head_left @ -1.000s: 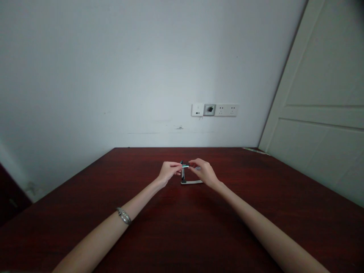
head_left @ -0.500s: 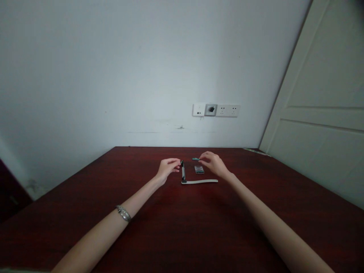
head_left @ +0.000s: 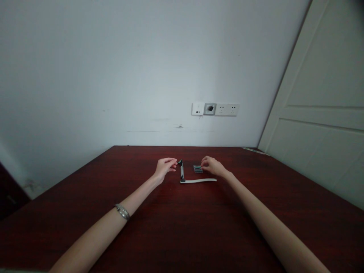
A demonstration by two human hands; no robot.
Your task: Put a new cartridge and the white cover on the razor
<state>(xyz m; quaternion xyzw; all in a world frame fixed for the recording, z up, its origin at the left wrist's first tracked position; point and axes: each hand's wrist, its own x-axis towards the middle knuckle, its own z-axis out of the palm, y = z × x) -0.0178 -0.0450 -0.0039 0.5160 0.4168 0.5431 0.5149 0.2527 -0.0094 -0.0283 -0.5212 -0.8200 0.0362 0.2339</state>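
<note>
A folding razor-like tool (head_left: 182, 172) lies bent in an L, its dark head at the far end and a long pale handle (head_left: 199, 181) running right from the joint. My left hand (head_left: 164, 168) pinches the edge of the head (head_left: 180, 162), where a little green shows. To the right sits a small clear case (head_left: 198, 171). My right hand (head_left: 212, 166) is over the case's right side, fingers closed on a thin teal strip (head_left: 197, 167) lying at its upper part; the fingertips partly cover it. Whether the strip is fully inside cannot be made out.
The dark red wooden table (head_left: 176, 227) meets a white wall (head_left: 159, 68) at its far edge. Wall sockets (head_left: 227, 109) sit above it. A pale panelled door (head_left: 321, 113) stands at the right, and a bracelet (head_left: 122, 211) is on my left forearm.
My right hand has brought the teal strip down and toward me, from behind the case onto it. My left fingers have shifted slightly left at the tool's head.
</note>
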